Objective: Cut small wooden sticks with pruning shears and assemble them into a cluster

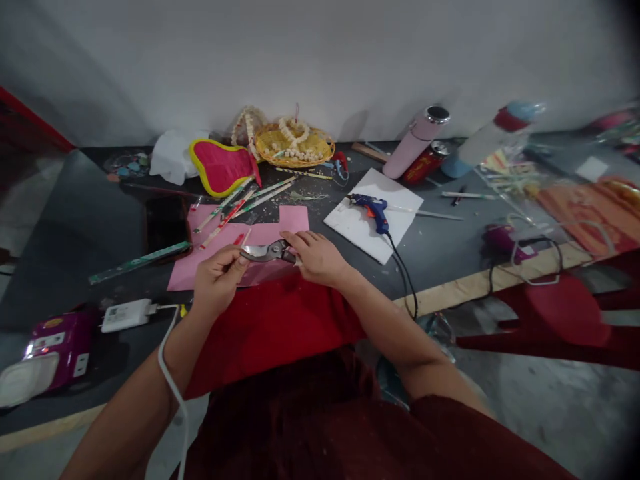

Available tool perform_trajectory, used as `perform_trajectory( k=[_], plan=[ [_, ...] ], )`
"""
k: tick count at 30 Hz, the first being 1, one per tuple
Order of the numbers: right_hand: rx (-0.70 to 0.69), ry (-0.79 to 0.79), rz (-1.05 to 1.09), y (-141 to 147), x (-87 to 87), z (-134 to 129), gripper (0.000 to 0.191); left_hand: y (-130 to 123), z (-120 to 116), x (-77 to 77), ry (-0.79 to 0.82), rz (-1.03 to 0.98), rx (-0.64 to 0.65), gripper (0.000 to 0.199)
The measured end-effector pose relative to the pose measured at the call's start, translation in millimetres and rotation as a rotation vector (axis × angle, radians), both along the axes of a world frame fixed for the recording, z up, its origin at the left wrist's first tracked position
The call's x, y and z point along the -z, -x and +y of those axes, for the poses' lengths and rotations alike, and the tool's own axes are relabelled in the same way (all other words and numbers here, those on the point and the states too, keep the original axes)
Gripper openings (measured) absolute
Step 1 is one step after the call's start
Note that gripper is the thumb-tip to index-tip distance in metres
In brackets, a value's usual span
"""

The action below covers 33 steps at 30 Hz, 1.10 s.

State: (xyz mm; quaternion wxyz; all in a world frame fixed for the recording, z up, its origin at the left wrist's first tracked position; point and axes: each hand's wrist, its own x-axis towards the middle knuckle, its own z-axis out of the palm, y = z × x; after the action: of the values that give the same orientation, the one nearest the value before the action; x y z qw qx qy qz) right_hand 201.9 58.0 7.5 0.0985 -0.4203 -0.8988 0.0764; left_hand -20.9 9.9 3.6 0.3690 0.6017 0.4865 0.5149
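Observation:
My right hand (316,257) grips the handles of a pair of metal cutters (265,252) over the near edge of a dark table (440,247). My left hand (216,277) pinches the tip of the cutter blades, and a small red stick piece (243,238) lies just beyond it. Under both hands lies a pink paper sheet (295,220), with red cloth (270,327) hanging over the table edge below it.
Several patterned sticks (235,203) lie beyond the pink sheet. A blue glue gun (373,210) rests on a white board (360,230). A yellow basket (295,145), a pink bottle (415,141), a green ruler (140,262) and a white charger (125,315) are also on the table.

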Motion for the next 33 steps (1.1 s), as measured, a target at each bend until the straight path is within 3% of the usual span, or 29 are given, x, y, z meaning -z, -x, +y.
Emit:
perform_trajectory(
  k=[15,19,24,33],
  plan=[
    [0.09,0.045,-0.029,1.6,-4.1,-8.2,0.039,-4.2,-1.2,-0.8,-0.015,0.094,-0.097,0.024],
    [0.113,0.024,-0.001,3.5,-2.3,-7.0,0.038,-4.4,0.4,0.2,-0.06,0.14,-0.129,0.015],
    [0.102,-0.007,0.041,2.7,-0.8,-3.8,0.044,-4.1,0.8,2.5,-0.115,0.123,-0.214,0.011],
    [0.039,0.047,0.018,-0.8,0.1,-0.7,0.058,-3.5,-0.6,2.8,-0.12,0.089,-0.163,0.008]
  ],
)
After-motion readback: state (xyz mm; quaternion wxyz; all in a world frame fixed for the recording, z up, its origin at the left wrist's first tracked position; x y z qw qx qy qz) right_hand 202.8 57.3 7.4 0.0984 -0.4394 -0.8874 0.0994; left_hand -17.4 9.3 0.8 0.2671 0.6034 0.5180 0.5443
